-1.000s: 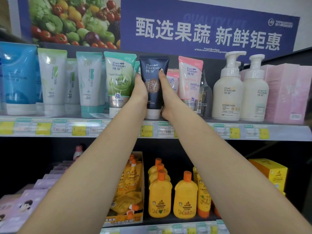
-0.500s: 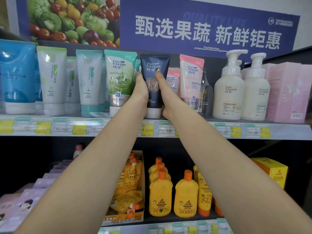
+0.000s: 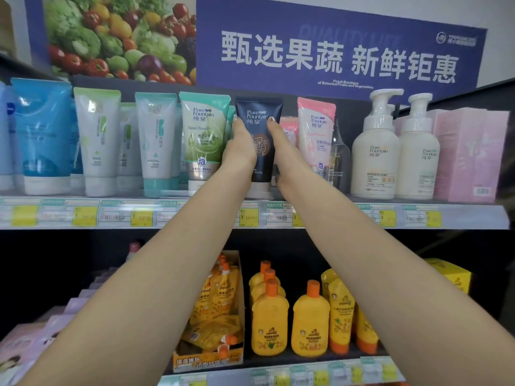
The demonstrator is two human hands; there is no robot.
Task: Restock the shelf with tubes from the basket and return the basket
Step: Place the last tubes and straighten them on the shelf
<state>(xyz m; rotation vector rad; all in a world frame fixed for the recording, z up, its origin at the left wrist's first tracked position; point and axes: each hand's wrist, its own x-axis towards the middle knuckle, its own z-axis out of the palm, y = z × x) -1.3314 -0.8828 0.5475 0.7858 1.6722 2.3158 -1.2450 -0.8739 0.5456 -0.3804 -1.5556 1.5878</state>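
A dark navy tube with a white cap stands upright on the upper shelf, between a green tube and a pink tube. My left hand presses against the navy tube's left side and my right hand against its right side, fingers stretched up along it. The two hands clasp the tube between them. The basket is not in view.
More tubes, white, teal and blue, fill the shelf's left part. Two white pump bottles and pink boxes stand at the right. Below, yellow bottles with orange caps and a carton of pouches fill the lower shelf.
Both hands have slid a little higher along the navy tube, fingertips now near its printed name. The tube still stands in the same spot on the shelf.
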